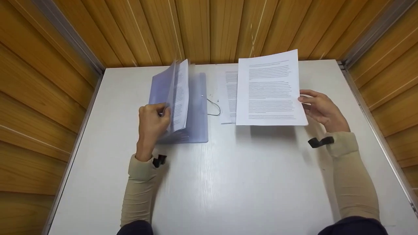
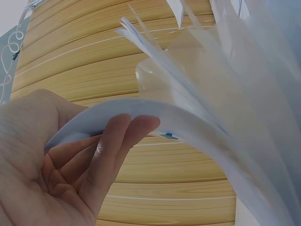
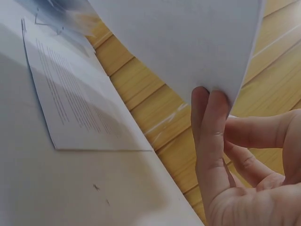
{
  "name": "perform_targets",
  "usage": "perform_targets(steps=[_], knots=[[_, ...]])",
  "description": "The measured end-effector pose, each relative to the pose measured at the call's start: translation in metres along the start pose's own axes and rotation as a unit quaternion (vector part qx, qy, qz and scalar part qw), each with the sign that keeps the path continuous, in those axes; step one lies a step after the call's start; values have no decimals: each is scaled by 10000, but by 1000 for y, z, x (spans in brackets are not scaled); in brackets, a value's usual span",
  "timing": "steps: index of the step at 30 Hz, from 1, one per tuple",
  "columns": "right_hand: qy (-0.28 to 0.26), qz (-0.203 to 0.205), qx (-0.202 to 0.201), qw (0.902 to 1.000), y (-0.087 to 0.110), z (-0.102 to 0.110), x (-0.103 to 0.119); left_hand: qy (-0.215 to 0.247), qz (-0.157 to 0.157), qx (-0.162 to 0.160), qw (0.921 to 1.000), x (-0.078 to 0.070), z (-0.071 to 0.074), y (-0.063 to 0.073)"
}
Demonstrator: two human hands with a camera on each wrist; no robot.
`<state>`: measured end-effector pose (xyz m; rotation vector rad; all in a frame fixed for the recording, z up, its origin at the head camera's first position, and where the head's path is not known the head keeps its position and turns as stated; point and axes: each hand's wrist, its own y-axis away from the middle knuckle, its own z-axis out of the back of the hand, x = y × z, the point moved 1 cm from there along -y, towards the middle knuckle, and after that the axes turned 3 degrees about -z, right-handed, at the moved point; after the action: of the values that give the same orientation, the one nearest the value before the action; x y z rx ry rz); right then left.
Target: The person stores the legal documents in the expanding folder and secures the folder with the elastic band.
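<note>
A translucent blue folder [image 1: 198, 114] with clear sleeves lies spread at the left of the table. My left hand [image 1: 152, 122] pinches some of its raised leaves near their lower left edge; a printed page [image 1: 182, 94] stands among them. In the left wrist view, fingers and thumb grip a bent leaf [image 2: 188, 127] that curves away from the palm. To the right, my right hand [image 1: 323, 109] holds a printed sheet [image 1: 271, 91] by its right edge, above the table. Thumb and fingertips [image 3: 217, 101] pinch its corner region in the right wrist view.
More printed paper [image 1: 230, 93] lies on the white table [image 1: 209, 182], partly hidden behind the held sheet. A thin elastic loop [image 1: 215, 109] sticks out from the folder's right edge. Wood-patterned walls [image 1: 225, 29] rise behind and on both sides.
</note>
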<state>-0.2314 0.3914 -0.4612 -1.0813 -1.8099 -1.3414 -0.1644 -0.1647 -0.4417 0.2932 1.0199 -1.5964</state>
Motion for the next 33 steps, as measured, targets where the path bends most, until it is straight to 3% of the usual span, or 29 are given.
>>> perform_targets(steps=[6,15,26,33], knots=[[-261,129,260,9992,-4,-13,-3,40,9,25,10000,-2,-1,0],[-450,137,336,9983,-11,-34,-8,55,47,42,10000,-1,0,0],[-909,92,877,9920,-24,-60,-14,44,10,27,10000,-2,0,-3],[-830,150,897,9924,-32,-79,-20,17,-33,11,10000,-3,0,-3]])
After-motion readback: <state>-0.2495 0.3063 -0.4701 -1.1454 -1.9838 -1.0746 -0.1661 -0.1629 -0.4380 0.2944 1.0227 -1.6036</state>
